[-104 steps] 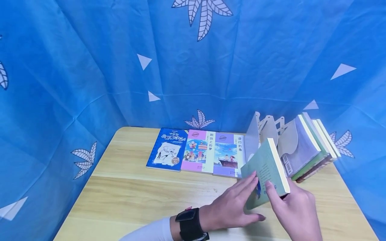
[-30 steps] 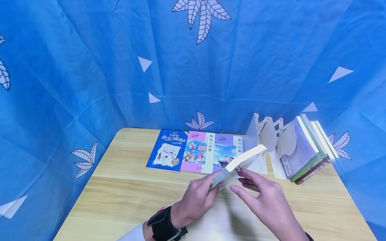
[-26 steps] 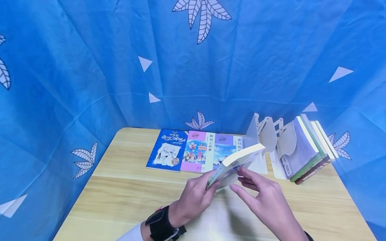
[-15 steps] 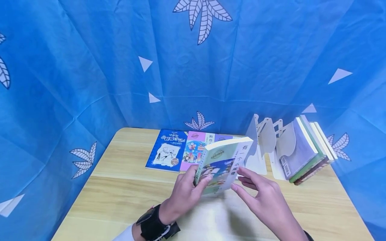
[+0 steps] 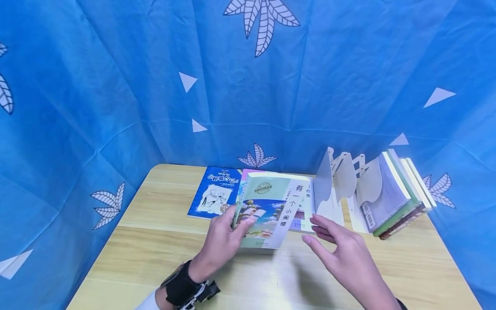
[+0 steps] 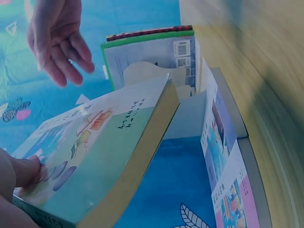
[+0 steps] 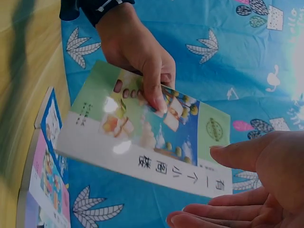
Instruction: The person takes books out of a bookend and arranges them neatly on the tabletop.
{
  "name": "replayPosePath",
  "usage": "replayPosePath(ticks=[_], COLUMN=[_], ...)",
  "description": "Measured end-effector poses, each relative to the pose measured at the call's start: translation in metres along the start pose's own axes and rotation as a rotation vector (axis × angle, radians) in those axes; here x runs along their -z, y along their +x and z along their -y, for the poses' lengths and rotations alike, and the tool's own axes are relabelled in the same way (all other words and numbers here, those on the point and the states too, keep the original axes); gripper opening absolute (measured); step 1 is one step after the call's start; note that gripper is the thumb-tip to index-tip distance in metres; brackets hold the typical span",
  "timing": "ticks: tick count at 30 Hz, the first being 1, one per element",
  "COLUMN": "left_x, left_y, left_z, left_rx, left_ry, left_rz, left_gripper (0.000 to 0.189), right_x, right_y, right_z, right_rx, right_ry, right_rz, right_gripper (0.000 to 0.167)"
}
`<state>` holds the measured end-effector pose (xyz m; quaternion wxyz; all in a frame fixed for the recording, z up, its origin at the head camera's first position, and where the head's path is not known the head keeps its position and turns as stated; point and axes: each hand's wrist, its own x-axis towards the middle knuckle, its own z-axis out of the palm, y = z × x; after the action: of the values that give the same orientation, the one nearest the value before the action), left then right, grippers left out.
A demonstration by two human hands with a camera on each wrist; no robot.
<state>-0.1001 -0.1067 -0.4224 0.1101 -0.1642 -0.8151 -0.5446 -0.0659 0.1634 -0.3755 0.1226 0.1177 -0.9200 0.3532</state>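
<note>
My left hand (image 5: 221, 241) grips a green paperback book (image 5: 267, 211) by its spine side, thumb on the front cover. The book is held tilted above the table, its cover picture and title facing up toward me. To its right my right hand (image 5: 345, 254) hovers apart from the book, fingers loosely bent with nothing in them. In the right wrist view the left thumb (image 7: 154, 90) presses on the cover picture. Behind the held book lie a blue book (image 5: 213, 193), a pink book (image 5: 248, 173) mostly covered, and a purple book (image 5: 306, 215) partly covered.
A white metal bookend rack (image 5: 325, 189) stands at the right rear of the wooden table (image 5: 147, 254). Several books (image 5: 399, 193) lean upright at its right end. A blue patterned curtain (image 5: 155, 86) hangs behind and at the sides.
The left hand has turned the book so its front cover faces up, and carried it left from beside the rack. The right hand, earlier holding the book, is now apart from it.
</note>
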Motion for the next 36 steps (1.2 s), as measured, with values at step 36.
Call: replayPosePath(ticks=[36], left_x=[0.097], left_y=[0.029], left_z=[0.056], left_rx=[0.371], left_ry=[0.19], left_rz=[-0.224], left_gripper=[0.042], right_x=[0.016], right_y=[-0.003], right_z=[-0.033], right_rx=[-0.087], right_ry=[-0.079], right_rz=[-0.033], right_gripper=[0.048])
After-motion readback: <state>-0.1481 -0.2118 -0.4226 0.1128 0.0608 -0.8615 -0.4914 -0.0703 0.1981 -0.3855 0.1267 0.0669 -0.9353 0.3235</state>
